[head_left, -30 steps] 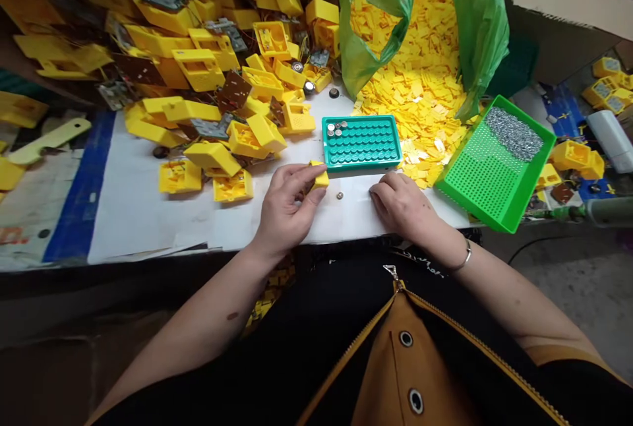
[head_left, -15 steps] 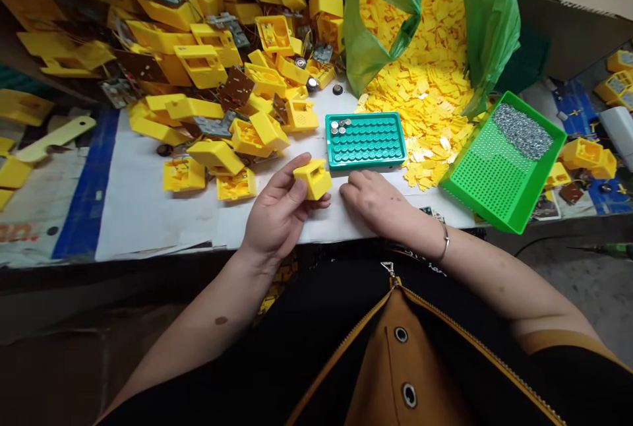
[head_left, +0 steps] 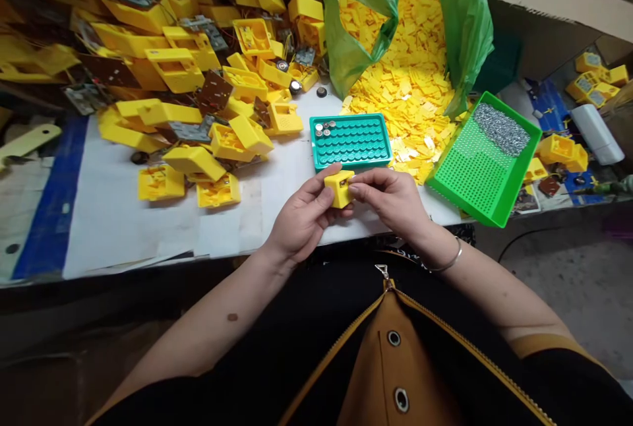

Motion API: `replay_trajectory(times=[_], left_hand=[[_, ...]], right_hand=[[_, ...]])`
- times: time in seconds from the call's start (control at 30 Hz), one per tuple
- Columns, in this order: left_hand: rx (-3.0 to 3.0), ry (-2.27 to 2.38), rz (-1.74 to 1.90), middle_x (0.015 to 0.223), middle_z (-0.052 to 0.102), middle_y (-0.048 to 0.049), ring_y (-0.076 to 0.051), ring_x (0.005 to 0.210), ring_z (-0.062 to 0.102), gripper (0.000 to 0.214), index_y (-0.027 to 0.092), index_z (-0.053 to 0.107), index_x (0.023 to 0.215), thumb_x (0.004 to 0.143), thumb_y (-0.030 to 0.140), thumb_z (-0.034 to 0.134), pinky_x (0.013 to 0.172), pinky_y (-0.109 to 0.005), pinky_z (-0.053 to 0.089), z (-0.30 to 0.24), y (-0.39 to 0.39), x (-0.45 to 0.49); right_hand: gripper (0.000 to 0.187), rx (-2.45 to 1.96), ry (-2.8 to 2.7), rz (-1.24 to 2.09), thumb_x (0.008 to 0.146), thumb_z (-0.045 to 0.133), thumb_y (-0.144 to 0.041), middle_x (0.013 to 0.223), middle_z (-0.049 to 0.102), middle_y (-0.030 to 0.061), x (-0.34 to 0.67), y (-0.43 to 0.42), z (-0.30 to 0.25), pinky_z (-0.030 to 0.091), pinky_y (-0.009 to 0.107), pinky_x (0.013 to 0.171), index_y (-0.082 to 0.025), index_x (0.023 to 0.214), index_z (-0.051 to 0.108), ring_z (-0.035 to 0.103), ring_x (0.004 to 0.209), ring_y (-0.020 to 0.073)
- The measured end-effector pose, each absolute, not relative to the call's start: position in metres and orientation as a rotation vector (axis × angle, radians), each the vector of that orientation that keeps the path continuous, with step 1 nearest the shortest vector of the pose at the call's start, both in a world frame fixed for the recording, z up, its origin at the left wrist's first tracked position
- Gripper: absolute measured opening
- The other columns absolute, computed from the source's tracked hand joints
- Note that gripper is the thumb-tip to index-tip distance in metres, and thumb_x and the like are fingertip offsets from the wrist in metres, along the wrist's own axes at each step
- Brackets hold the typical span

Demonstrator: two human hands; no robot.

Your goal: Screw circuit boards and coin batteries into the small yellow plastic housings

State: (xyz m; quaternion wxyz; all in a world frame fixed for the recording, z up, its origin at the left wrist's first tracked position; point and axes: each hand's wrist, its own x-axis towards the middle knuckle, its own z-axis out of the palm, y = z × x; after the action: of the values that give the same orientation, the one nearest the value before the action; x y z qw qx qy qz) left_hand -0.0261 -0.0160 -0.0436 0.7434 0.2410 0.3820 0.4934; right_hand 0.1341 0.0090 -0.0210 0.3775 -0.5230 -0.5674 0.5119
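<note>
Two hands meet on one small yellow block (head_left: 339,188) at the worktop's (head_left: 123,215) near edge.

Across the far left lies a heap of yellow housings (head_left: 188,70); a green bag (head_left: 465,30) of yellow chips stands at the far middle, a green tray (head_left: 475,175) towards the right edge, and a teal tray (head_left: 352,167) just beyond the block. The left hand (head_left: 304,218) pinches the block and the right hand (head_left: 395,202) closes narrowly on its right face. As I judge it, the work goes best with the left hand bracing the block low over the worktop, so that anything small that slips stays put.
</note>
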Motion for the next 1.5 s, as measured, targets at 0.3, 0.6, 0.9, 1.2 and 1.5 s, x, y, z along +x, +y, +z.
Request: replay_trajectory(times=[0.3,0.6,0.9,1.2,1.5], left_hand=[[0.556,0.837,1.05,0.107,0.069,-0.002,-0.013,0.084,0.066,0.038,0.027,0.07,0.113,0.075,0.03,0.077,0.074,-0.028,0.059,-0.044,-0.018,-0.027],[0.364,0.735,0.922,0.098,0.071,-0.0058,-0.015,0.073,0.07,0.039,0.024,0.06,0.124,0.086,0.027,0.065,0.066,-0.027,0.057,-0.038,-0.01,-0.041],[0.324,0.744,0.93,0.103,0.07,-0.0087,-0.015,0.073,0.07,0.037,0.022,0.054,0.126,0.089,0.028,0.059,0.068,-0.027,0.058,-0.036,-0.007,-0.04],[0.323,0.717,0.952,0.1,0.07,-0.0039,-0.015,0.073,0.071,0.037,0.024,0.057,0.119,0.084,0.03,0.067,0.068,-0.028,0.058,-0.036,-0.006,-0.041],[0.488,0.777,1.071,0.108,0.069,-0.0005,-0.013,0.085,0.066,0.037,0.027,0.069,0.107,0.072,0.03,0.08,0.075,-0.028,0.058,-0.043,-0.014,-0.03]], right_hand=[[0.03,-1.185,-1.379,1.458,0.073,0.07,-0.027,0.076,0.064,-0.003,0.133,0.007,-0.018,0.051,0.027,0.066,-0.021,0.101,0.06,0.06,0.068,0.0111],[0.017,-1.324,-1.863,0.827,0.083,0.065,-0.027,0.079,0.057,-0.0008,0.134,0.04,-0.007,0.043,0.027,0.065,-0.018,0.096,0.058,0.051,0.068,0.0109],[0.024,-1.461,-2.485,0.222,0.091,0.048,-0.019,0.091,0.061,0.0128,0.107,0.124,-0.015,0.041,0.037,0.077,-0.013,0.085,0.071,0.052,0.088,0.0236],[0.011,-1.347,-1.896,1.054,0.08,0.065,-0.026,0.075,0.063,0.0014,0.137,0.047,0.008,0.044,0.027,0.063,-0.016,0.077,0.068,0.054,0.068,0.0112],[0.018,-1.433,-1.581,1.514,0.075,0.066,-0.033,0.065,0.064,0.0007,0.13,0.021,-0.003,0.044,0.025,0.056,-0.015,0.073,0.062,0.057,0.059,0.011]])
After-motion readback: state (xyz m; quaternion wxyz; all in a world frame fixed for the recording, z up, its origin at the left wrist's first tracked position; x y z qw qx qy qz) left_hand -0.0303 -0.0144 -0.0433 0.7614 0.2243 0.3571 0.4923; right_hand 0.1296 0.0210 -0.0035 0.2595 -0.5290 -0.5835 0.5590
